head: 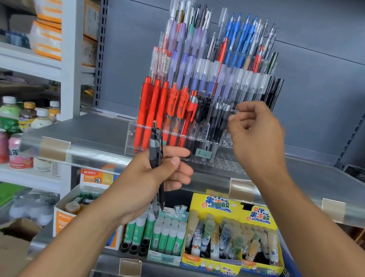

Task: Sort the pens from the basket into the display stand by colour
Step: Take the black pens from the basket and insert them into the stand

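The fingers (175, 160) of the left hand (148, 180) wrap around a black pen (157, 158), thumb pressed against its barrel, so the pen stands nearly upright with its clicker end up and its tip pointing down past the palm. The pen is in front of the shelf (99, 137) edge, just below the red pens (155, 109) in the front row of the display stand (202, 122).

The right hand (257, 136) is raised to the stand's front row, its fingers curled with thumb and forefinger pinched close together beside the black pens (219, 117); whether they grip anything cannot be told.

The clear tiered stand sits on the grey shelf and holds red pens at the left, black ones toward the right, and purple and blue pens (240, 35) in the higher rows. Below the shelf, boxes of glue sticks (169, 235) stand side by side. Drink bottles (9, 114) and cans fill the white rack to the left.
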A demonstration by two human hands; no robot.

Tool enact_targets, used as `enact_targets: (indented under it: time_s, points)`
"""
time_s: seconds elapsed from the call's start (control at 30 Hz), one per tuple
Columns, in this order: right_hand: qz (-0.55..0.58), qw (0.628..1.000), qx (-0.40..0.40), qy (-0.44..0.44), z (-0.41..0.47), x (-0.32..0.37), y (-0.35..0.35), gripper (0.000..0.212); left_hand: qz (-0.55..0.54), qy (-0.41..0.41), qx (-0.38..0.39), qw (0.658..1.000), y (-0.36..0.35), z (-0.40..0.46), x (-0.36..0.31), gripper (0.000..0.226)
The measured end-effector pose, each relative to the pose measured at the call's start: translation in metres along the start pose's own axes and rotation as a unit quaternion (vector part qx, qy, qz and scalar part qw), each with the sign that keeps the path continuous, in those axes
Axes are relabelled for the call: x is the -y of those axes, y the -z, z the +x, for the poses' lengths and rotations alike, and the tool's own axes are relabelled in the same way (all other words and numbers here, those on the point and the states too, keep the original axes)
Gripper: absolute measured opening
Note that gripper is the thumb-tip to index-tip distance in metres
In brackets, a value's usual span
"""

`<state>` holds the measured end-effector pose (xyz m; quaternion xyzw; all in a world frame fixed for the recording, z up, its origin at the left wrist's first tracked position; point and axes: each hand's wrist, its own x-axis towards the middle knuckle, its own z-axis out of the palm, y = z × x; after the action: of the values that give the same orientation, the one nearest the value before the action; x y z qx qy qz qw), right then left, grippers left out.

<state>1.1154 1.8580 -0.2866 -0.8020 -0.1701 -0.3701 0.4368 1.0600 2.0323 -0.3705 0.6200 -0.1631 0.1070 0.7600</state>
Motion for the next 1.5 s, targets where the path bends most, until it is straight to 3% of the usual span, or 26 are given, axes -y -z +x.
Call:
enact_targets:
  time_s: [0.1, 0.2, 0.33, 0.43, 0.6, 0.77, 1.0, 1.23, 1.5]
  points:
    - [-0.009, 0.997, -0.005, 0.08, -0.02, 0.014, -0.004, 0.011, 0.016, -0.013, -0.002, 1.0, -0.001, 0.0, 0.001, 0.023]
    - [0.01, 0.991, 0.085, 0.105, -0.038, 0.026, -0.013, 0.009, -0.005, -0.005, 0.019, 1.0, -0.002, 0.0, 0.002, 0.022]
    - [0.045, 0.969, 0.231, 0.075, -0.046, 0.033, -0.02, 0.015, -0.028, -0.002, 0.074, 0.997, -0.004, -0.005, -0.001, 0.017]
    - [0.054, 0.96, 0.266, 0.069, -0.046, 0.035, -0.022, 0.017, -0.047, 0.014, 0.101, 0.994, -0.002, -0.007, -0.003, 0.023]
    - [0.162, 0.939, 0.305, -0.012, -0.047, 0.038, -0.019, 0.01, -0.059, 0.001, 0.117, 0.991, 0.003, -0.006, -0.001, 0.023]
    - [0.155, 0.963, 0.223, -0.011, -0.043, 0.031, -0.021, 0.015, -0.099, 0.001, 0.083, 0.992, 0.003, -0.003, 0.002, 0.018]
    - [0.13, 0.98, 0.153, -0.01, -0.037, 0.026, -0.017, 0.014, -0.039, 0.008, 0.093, 0.995, 0.006, 0.0, 0.007, 0.032]
    - [0.135, 0.976, 0.171, -0.006, -0.03, 0.023, -0.01, 0.005, 0.006, 0.006, 0.095, 0.995, 0.001, 0.0, 0.01, 0.033]
    - [0.103, 0.992, 0.079, -0.005, 0.011, 0.034, 0.009, 0.01, 0.014, 0.032, 0.078, 0.996, -0.001, 0.001, 0.012, 0.029]
